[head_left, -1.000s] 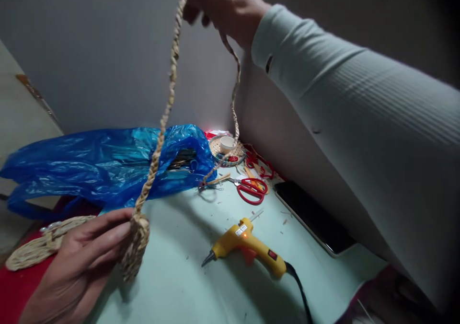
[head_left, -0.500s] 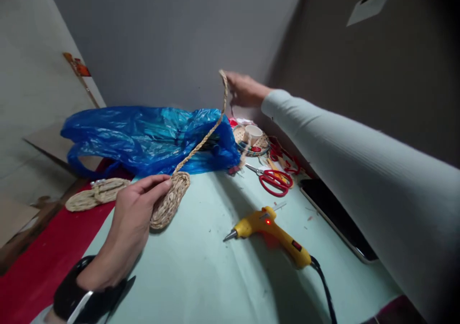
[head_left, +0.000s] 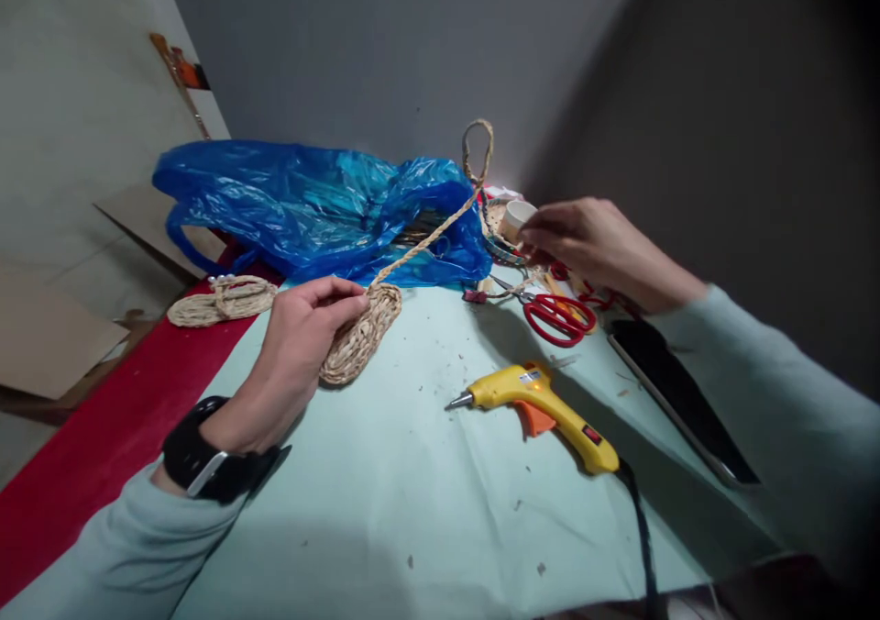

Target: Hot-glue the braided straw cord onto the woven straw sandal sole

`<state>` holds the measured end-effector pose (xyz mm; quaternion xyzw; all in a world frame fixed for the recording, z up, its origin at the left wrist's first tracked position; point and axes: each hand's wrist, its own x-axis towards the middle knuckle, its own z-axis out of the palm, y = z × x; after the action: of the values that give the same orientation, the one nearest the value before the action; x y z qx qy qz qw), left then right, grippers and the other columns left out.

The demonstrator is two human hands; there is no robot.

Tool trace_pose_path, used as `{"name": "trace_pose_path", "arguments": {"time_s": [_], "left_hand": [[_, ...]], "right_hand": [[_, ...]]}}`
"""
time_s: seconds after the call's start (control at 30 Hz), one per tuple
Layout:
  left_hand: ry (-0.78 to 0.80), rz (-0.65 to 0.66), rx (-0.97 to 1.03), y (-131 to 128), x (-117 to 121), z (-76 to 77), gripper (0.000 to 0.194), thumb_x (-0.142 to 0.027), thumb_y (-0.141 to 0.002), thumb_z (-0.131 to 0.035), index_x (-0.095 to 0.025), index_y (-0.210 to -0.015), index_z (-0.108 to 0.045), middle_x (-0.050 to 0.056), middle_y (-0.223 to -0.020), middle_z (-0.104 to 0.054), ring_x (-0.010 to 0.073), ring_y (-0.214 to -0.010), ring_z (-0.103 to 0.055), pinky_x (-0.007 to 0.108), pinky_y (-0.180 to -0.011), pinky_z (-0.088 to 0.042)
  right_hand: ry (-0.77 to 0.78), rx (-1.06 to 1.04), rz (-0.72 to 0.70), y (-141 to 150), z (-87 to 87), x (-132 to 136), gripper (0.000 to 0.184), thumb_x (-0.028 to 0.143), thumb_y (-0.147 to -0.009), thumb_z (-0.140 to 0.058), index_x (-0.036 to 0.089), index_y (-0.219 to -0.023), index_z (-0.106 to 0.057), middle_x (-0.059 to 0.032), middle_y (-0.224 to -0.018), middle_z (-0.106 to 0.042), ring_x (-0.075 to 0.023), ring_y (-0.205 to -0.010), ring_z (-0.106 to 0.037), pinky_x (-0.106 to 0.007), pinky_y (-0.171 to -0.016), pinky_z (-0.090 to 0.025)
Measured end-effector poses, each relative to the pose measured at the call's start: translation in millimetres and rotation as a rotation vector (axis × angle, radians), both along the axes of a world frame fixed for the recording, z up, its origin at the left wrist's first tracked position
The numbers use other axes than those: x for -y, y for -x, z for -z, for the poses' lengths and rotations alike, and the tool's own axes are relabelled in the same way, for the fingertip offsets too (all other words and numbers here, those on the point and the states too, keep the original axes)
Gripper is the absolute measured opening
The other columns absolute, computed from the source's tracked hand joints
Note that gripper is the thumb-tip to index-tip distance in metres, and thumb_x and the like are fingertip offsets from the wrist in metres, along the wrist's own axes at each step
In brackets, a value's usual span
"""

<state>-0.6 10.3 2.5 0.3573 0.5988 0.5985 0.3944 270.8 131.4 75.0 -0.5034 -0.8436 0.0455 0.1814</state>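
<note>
My left hand (head_left: 306, 331), wearing a black wristwatch (head_left: 213, 450), is closed on the upper edge of a flat oval coil of braided straw cord (head_left: 361, 340). From that coil the loose braided cord (head_left: 430, 239) slants up to the right, stands in a loop above the blue bag and drops towards my right hand. My right hand (head_left: 588, 244) is closed in a pinch over the right side, its fingertips on the cord, slightly blurred. Below it a reddish clip (head_left: 474, 296) sits at the end of a cord piece near the red-handled scissors (head_left: 556, 317).
A yellow glue gun (head_left: 543, 404) lies mid-table, its nozzle pointing left and its cable running forward. A blue plastic bag (head_left: 323, 207) fills the back. At left lie finished-looking straw soles (head_left: 224, 301) on red cloth (head_left: 103, 455). A tape roll (head_left: 517, 219) and phone (head_left: 680, 400) are at right.
My right hand has come down and to the right from its raised position. The cord, earlier stretched up to it, now bends in a loop. The left hand keeps its hold on the coil.
</note>
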Motion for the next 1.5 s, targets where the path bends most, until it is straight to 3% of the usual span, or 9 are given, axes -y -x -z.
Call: {"name": "trace_pose_path", "arguments": {"time_s": [0.07, 0.2, 0.37, 0.67, 0.73, 0.83, 0.93, 1.13, 1.5], "left_hand": [[-0.018, 0.031, -0.038, -3.8, 2.6, -2.1, 0.021, -0.028, -0.060, -0.085, -0.018, -0.075, -0.075, -0.001, -0.066, -0.069, 0.0126, -0.061, -0.059, 0.022, -0.055, -0.044], [-0.056, 0.081, -0.132, -10.6, 10.3, -5.5, 0.022, -0.035, -0.064, -0.086, -0.021, -0.080, -0.078, -0.001, -0.072, -0.073, 0.0138, -0.066, -0.060, 0.023, -0.058, -0.046], [-0.055, 0.177, -0.230, -17.7, 19.9, -7.3, 0.018, -0.038, -0.069, -0.085, -0.024, -0.079, -0.081, 0.000, -0.078, -0.077, 0.0162, -0.070, -0.064, 0.023, -0.061, -0.048], [-0.041, 0.267, -0.306, -17.3, 18.7, -3.1, 0.018, -0.043, -0.076, -0.079, -0.028, -0.085, -0.080, 0.000, -0.087, -0.078, 0.0183, -0.078, -0.068, 0.024, -0.067, -0.051], [-0.045, 0.253, -0.322, -16.6, 17.6, -4.8, 0.019, -0.043, -0.075, -0.079, -0.026, -0.084, -0.079, 0.001, -0.086, -0.078, 0.0198, -0.078, -0.068, 0.026, -0.067, -0.052], [-0.045, 0.267, -0.342, -16.8, 17.7, -7.2, 0.020, -0.044, -0.076, -0.077, -0.025, -0.082, -0.079, 0.003, -0.082, -0.077, 0.0216, -0.073, -0.068, 0.029, -0.064, -0.053], [-0.056, 0.312, -0.344, -17.5, 19.5, -6.6, 0.018, -0.043, -0.077, -0.076, -0.026, -0.081, -0.079, 0.003, -0.081, -0.076, 0.0217, -0.072, -0.068, 0.029, -0.063, -0.054], [-0.092, 0.458, -0.392, -18.1, 22.0, -2.3, 0.015, -0.040, -0.083, -0.071, -0.029, -0.083, -0.080, 0.003, -0.080, -0.076, 0.0207, -0.069, -0.070, 0.028, -0.060, -0.055], [-0.367, 0.583, -0.728, -23.4, 23.5, 0.7, 0.020, -0.018, -0.088, -0.063, -0.034, -0.091, -0.074, -0.002, -0.093, -0.076, 0.0174, -0.087, -0.072, 0.022, -0.076, -0.056]], "right_hand": [[0.079, 0.006, -0.029, -18.1, 9.2, 41.7, 0.038, 0.039, -0.102, -0.053, 0.012, -0.078, -0.067, 0.0016, -0.064, -0.061, -0.0115, -0.058, -0.058, -0.026, -0.058, -0.041], [0.244, 0.026, -0.037, -47.6, 44.5, 108.8, 0.048, 0.057, -0.098, -0.049, 0.017, -0.078, -0.066, -0.0014, -0.062, -0.063, -0.0149, -0.054, -0.056, -0.028, -0.053, -0.037], [0.331, 0.071, 0.012, -47.2, 75.8, 138.4, 0.045, 0.064, -0.092, -0.054, 0.020, -0.082, -0.055, -0.0040, -0.076, -0.060, -0.0192, -0.062, -0.051, -0.032, -0.058, -0.032], [0.581, -0.172, 0.052, -51.3, 82.2, 131.9, 0.008, 0.028, -0.083, -0.059, 0.021, -0.084, -0.055, 0.0018, -0.071, -0.054, -0.0162, -0.062, -0.047, -0.030, -0.058, -0.034], [0.664, -0.277, 0.014, -57.9, 81.7, 132.9, 0.013, 0.028, -0.082, -0.057, 0.021, -0.093, -0.056, 0.0018, -0.075, -0.057, -0.0147, -0.062, -0.050, -0.028, -0.057, -0.038], [0.910, -0.663, -0.048, -58.8, 72.6, 137.8, 0.024, 0.037, -0.084, -0.059, 0.021, -0.101, -0.053, 0.0011, -0.079, -0.060, -0.0113, -0.056, -0.052, -0.025, -0.053, -0.038], [1.089, -1.086, -0.112, -44.0, 56.6, 136.5, 0.023, 0.037, -0.084, -0.067, 0.019, -0.088, -0.056, 0.0015, -0.076, -0.060, -0.0056, -0.047, -0.047, -0.022, -0.047, -0.031], [0.880, -1.299, -0.288, -0.7, 38.0, 97.9, 0.019, 0.033, -0.088, -0.071, 0.017, -0.086, -0.061, 0.0021, -0.073, -0.060, -0.0042, -0.046, -0.050, -0.018, -0.045, -0.034], [0.879, -1.312, -0.392, 37.5, 60.9, 72.2, 0.019, 0.034, -0.087, -0.074, 0.019, -0.091, -0.062, 0.0026, -0.081, -0.064, -0.0060, -0.048, -0.054, -0.018, -0.044, -0.047]]}}
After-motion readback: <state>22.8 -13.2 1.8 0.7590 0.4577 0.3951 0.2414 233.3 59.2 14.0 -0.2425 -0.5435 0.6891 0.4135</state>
